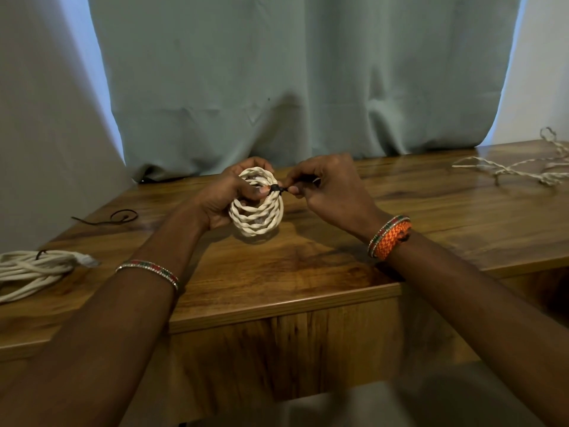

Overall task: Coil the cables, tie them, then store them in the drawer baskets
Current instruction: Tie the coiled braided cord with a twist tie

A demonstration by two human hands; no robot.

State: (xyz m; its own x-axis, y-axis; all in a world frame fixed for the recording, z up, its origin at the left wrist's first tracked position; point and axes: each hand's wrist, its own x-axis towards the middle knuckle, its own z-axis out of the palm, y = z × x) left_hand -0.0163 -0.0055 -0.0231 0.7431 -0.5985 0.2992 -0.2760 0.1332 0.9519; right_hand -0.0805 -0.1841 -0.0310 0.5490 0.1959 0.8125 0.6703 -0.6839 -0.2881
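Note:
A coil of white twisted cable is held upright just above the wooden table. My left hand grips the coil, fingers through its middle and thumb on its rim. A black tie wraps the coil's upper right edge. My right hand pinches the free end of that tie, right beside the coil.
A thicker white cable bundle lies at the table's left edge. A loose black tie lies behind it. An uncoiled thin twisted cable sprawls at the far right. A grey-green curtain hangs behind the table.

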